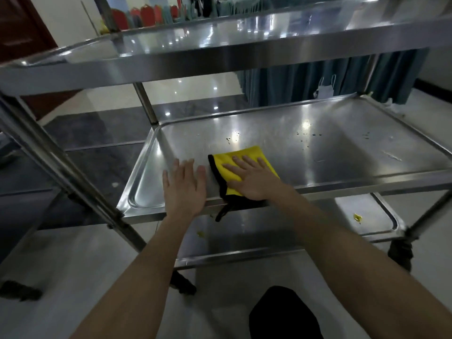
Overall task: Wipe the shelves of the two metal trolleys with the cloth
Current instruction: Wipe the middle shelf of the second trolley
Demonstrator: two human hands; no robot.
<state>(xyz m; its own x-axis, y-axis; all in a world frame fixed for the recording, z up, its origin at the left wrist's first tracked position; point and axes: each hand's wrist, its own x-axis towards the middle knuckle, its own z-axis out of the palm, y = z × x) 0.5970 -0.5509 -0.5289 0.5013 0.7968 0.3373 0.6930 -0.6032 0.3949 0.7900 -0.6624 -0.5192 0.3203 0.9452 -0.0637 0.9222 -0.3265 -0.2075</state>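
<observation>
A yellow cloth with a black edge [247,155] lies on the middle shelf [342,148] of a steel trolley, near the shelf's front rim. My right hand [252,178] presses flat on the cloth with straight, spread fingers. A black corner of the cloth hangs over the front rim. My left hand [184,187] rests flat on the bare metal just left of the cloth, fingers straight. Dark droplets and smears dot the shelf beyond the cloth and toward the right.
The trolley's top shelf [220,52] overhangs close above. Its bottom shelf [367,216] carries yellow crumbs [357,217]. A slanted trolley post [61,167] runs at the left. Dark blue curtains [318,81] hang behind, and pale floor lies below.
</observation>
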